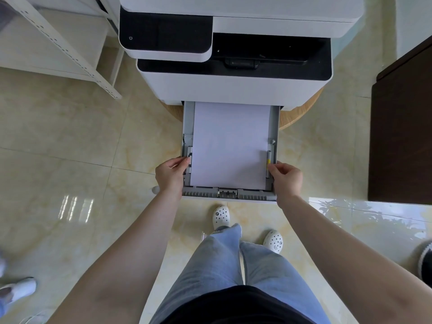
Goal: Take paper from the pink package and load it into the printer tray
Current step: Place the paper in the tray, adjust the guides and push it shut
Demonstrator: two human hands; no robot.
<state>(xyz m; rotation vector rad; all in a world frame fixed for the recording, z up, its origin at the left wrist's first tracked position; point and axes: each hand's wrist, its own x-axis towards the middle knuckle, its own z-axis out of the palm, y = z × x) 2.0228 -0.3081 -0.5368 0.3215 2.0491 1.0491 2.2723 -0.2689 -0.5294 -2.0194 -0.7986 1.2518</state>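
Observation:
The grey printer tray (230,194) is pulled out of the white printer (233,90) toward me. A white stack of paper (230,146) lies flat inside it. My left hand (170,175) pinches the tray's left side guide (189,160), thumb and fingers closed on it. At the opposite edge my right hand (285,178) grips the right side guide (269,163), which has a yellow mark. Both guides sit against the paper's long edges. No pink package is in view.
A white metal shelf frame (70,50) stands at the left of the printer. A dark brown cabinet (401,136) is on the right. The printer rests on a round wooden stand (301,111). Another person's shoe (18,288) shows at the lower left on the tiled floor.

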